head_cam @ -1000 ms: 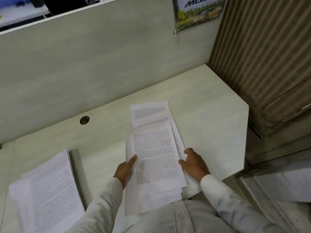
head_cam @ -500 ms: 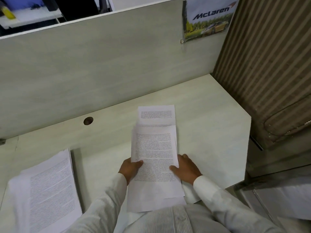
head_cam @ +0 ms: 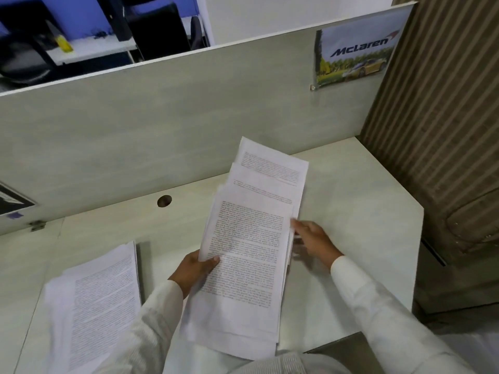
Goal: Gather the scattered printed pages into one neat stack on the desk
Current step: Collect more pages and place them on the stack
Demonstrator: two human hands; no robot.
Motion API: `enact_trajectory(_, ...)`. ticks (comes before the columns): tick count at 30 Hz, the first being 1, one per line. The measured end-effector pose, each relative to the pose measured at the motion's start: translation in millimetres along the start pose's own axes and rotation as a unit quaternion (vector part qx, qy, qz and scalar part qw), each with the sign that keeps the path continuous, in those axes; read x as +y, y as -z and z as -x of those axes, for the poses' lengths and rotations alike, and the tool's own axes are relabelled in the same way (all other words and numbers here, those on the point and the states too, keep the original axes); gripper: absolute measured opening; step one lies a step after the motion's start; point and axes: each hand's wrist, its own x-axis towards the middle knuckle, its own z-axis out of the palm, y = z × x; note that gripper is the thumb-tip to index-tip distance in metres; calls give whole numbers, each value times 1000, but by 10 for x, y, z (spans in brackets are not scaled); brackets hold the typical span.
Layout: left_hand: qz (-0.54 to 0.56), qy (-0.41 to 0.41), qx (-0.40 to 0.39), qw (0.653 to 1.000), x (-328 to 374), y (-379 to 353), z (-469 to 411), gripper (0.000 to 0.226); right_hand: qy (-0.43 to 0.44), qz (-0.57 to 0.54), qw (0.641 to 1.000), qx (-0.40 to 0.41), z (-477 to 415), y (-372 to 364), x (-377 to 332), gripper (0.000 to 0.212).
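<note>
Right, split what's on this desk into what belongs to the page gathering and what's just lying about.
Belongs to the job: fanned pages, pinched at the left edge by the left hand; right hand at their right edge; second pile of pages on the left; desk.

Just lying about: McLaren poster; cable hole; partition panel.

Bare counter [head_cam: 364, 211] lies open right of the fanned pages [head_cam: 251, 238], out to its right edge, and in the strip between them and the paper stack [head_cam: 102, 298] at near left. A partition [head_cam: 162, 117] walls the far side; a striped panel [head_cam: 445, 130] closes the right. A cable hole [head_cam: 164, 201] pierces the far counter.
</note>
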Motion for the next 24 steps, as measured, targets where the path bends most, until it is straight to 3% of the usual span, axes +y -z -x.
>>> enact_trajectory(6,-44,8,-38,998,-13,107,57,16,65,-162,983,66,-322,69,-647,23)
enact_trajectory(11,-29,-6,-16,999,-96,146,31,18,129,-116,968,182,-323,156,-889,20)
enact_trajectory(16,64,-1,77,995,-174,233,-10,16,216,-117,931,270,-109,408,-1071,26)
enact_trajectory(24,118,13,153,981,-235,444,-89,37,240,-125,938,214,34,548,-1210,29)
